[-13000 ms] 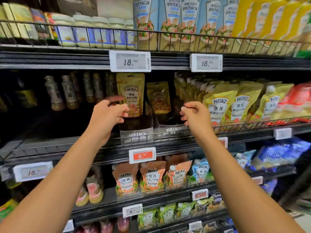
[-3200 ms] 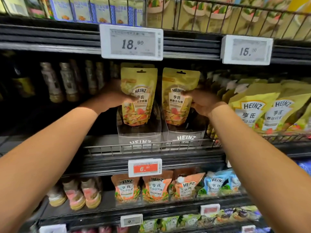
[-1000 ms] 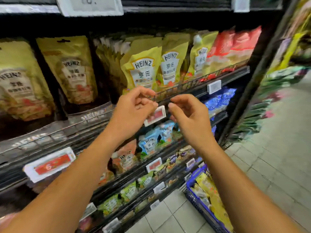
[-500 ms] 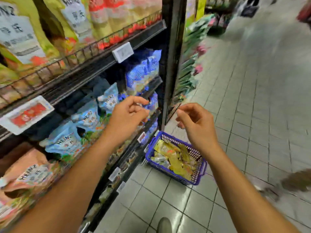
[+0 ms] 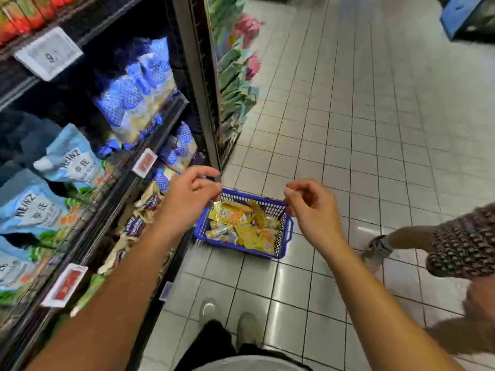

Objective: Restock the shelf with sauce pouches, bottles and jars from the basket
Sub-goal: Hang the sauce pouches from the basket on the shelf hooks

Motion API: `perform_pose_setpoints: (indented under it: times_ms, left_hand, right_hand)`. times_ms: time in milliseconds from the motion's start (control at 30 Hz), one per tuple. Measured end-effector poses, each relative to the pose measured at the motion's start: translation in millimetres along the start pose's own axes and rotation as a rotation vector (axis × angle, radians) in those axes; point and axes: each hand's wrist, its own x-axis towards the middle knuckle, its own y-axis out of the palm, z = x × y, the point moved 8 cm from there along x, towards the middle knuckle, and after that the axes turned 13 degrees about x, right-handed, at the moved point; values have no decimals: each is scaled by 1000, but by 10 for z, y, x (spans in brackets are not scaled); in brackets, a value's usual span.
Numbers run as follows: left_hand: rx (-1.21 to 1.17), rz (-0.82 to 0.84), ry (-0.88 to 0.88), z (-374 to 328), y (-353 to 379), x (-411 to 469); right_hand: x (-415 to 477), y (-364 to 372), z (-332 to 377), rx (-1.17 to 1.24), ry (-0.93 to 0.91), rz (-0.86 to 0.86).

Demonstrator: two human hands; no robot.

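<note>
Head view tips lower than half a second ago: the blue basket (image 5: 241, 245) of yellow sauce pouches (image 5: 232, 213) sits on the floor (image 5: 375, 129), right of the shelf (image 5: 192, 76), beneath my left hand (image 5: 188, 202) and right hand (image 5: 312, 210), fingers loosely curled, empty.

Pale square tiles (image 5: 375, 129) with dark grout cover the aisle floor, shining with glare; perhaps a blue crate (image 5: 466, 14) stands far off.
</note>
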Motion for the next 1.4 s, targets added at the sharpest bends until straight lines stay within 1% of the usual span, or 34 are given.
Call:
perform_pose_setpoints:
  times_ms: [267, 467, 733, 833, 967, 1233, 1400]
  left_hand:
    - [-47, 76, -117, 522, 275, 293]
    - [-51, 145, -222, 956, 421, 813]
    - [2, 263, -404, 1703, 520, 1560]
    - [62, 315, -444, 1934, 579, 1791]
    - [121, 343, -505, 2193, 700, 2074]
    - [185, 430, -696, 3023, 1322, 2387]
    - [212, 422, -776, 3717, 1812, 2546]
  right_hand:
    - [106, -49, -554, 0, 138, -66]
    - [458, 69, -944, -11, 234, -121]
    - [1015, 364, -1591, -23, 437, -118]
    - [1174, 365, -1808, -19, 483, -150]
    - [1305, 287, -2141, -49, 565, -182]
    - [1591, -27, -3092, -108, 704, -208]
    - [1749, -194, -3978, -197, 804, -129]
